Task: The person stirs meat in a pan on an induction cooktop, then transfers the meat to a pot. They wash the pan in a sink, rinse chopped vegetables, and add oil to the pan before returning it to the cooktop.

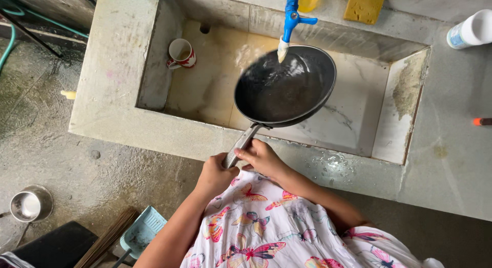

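Observation:
A black frying pan (285,86) hangs over a concrete sink (359,109), tilted under a blue tap (290,18) with a white spout; water runs into the pan. Its grey handle (241,145) reaches toward me over the sink's front rim. My left hand (215,174) is closed around the handle's end. My right hand (262,158) grips the handle beside it, slightly further right. A white dress with butterflies covers my body below the hands.
A red and white mug (181,54) lies in the sink's far left corner. A yellow sponge (364,6) and a white bottle (471,29) rest on the ledge. On the wet floor stand a metal pot (31,203) and a blue dustpan (142,231).

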